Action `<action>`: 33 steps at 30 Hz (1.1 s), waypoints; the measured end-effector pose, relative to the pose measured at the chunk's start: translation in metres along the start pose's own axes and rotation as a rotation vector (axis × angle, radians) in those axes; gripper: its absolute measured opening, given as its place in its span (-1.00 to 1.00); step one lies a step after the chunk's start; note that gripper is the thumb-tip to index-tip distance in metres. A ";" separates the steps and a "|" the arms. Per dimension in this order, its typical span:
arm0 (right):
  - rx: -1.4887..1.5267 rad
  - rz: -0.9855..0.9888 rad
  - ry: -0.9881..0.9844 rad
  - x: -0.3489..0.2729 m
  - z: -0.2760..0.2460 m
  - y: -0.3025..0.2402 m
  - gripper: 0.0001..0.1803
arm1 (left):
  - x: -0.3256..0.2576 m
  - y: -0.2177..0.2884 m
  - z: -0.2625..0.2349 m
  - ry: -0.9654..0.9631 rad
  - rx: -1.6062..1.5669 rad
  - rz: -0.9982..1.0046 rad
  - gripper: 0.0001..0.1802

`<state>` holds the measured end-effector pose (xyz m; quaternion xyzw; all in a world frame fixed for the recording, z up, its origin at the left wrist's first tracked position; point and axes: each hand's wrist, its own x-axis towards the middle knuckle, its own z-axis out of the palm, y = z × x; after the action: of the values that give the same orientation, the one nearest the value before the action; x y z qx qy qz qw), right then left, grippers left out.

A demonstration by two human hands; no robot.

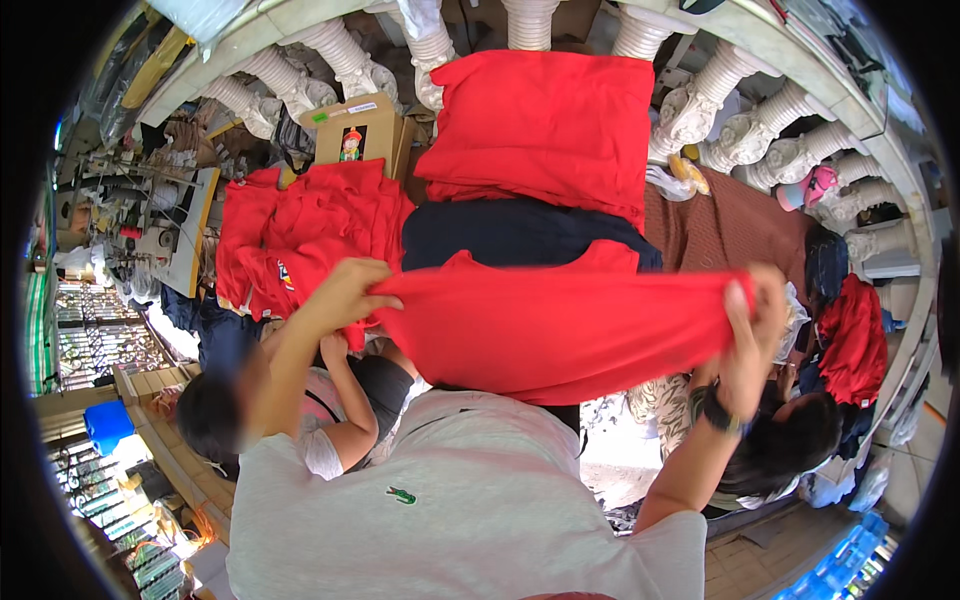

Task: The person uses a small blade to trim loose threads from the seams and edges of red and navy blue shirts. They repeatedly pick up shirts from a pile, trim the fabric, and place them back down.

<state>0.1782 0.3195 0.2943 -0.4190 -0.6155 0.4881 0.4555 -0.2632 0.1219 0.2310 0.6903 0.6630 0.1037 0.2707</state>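
A red shirt [560, 335] is stretched sideways in front of my body, its lower edge sagging in a curve. My left hand [360, 285] pinches its left end, and my right hand [750, 335], with a dark watch on the wrist, grips its right end, thumb on the front. Right behind it, part of a red cloth with a curved, neckline-like edge [610, 257] lies on a dark navy cloth [500, 232]. Farther back is a flat stack of red garments [545, 130]. To the left sits a rumpled heap of red shirts [310, 225].
A co-worker's hand [335, 350] is close to the left heap; another person [790, 440] bends at the right. A cardboard box [350, 135], brown cloth [740, 215] and white balusters [690, 110] stand or lie behind. More red cloth [853, 340] hangs far right.
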 end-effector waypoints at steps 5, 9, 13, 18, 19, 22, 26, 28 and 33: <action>-0.206 0.003 -0.354 -0.013 0.002 -0.018 -0.69 | 0.018 0.009 -0.071 0.753 -0.230 0.060 -0.86; -0.183 -0.370 0.180 0.013 -0.024 -0.052 -0.76 | 0.031 0.049 -0.101 0.216 -0.134 -0.037 -0.85; -0.407 -0.272 -0.151 0.066 -0.023 -0.021 -0.84 | 0.060 0.037 -0.126 0.487 0.039 -0.050 -0.80; -0.486 -0.290 -0.099 0.172 0.012 0.001 -0.81 | 0.146 -0.026 -0.120 0.711 0.294 0.030 -0.75; -0.589 -0.262 -0.125 0.207 0.024 0.026 -0.79 | 0.163 -0.043 -0.119 0.702 0.323 0.016 -0.74; -0.705 -0.434 0.045 0.315 0.049 0.117 -0.73 | 0.223 -0.082 -0.118 0.626 0.464 -0.063 -0.73; -0.915 -0.378 0.068 0.409 0.071 0.239 -0.67 | 0.317 -0.134 -0.100 0.466 0.574 -0.097 -0.69; -0.881 -0.314 0.081 0.420 0.082 0.263 -0.66 | 0.343 -0.156 -0.080 0.407 0.584 -0.016 -0.67; -0.655 -0.442 0.039 0.385 0.088 0.244 -0.77 | 0.357 -0.163 -0.059 0.366 0.502 -0.043 -0.61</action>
<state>0.0203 0.7123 0.1031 -0.4088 -0.8051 0.1480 0.4035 -0.3975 0.4784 0.1193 0.6911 0.7202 0.0535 -0.0297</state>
